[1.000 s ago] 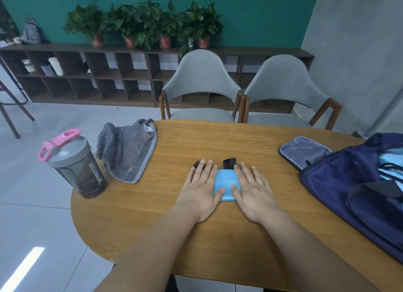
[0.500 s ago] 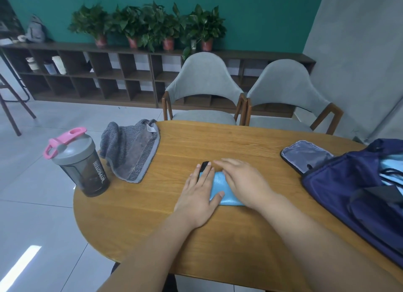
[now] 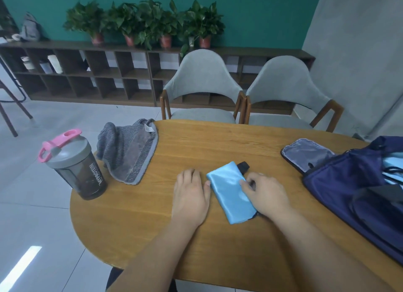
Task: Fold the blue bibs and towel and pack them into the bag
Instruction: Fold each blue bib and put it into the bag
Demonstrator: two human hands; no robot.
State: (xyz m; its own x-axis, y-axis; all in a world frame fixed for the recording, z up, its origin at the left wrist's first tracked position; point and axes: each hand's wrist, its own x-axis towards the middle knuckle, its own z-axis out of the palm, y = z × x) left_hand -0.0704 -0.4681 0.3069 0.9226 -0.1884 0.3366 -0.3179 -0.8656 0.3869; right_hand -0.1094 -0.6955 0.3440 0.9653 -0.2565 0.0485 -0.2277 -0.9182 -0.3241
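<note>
Folded bib point(image 3: 231, 195) lies as a small packet at centre of tabletop point(image 3: 218, 143), black strap point(image 3: 243, 166) poking out at its 1 o'clock. R hand point(image 3: 267, 193): fingers clamped on bib's right edge, thumb on top. L hand point(image 3: 189, 195) rests flat-ish w/ fingers loosely bent, holding nothing, thumb just at bib's left edge. Bag point(image 3: 340, 182) at 3 o'clock is open w/ pale blue cloth point(image 3: 392, 164) inside, prob. a bib already packed. Towel point(image 3: 128, 152) at 10 o'clock is crumpled, not folded. Left, I'd judge: bag this bib, then fold & pack towel.
</note>
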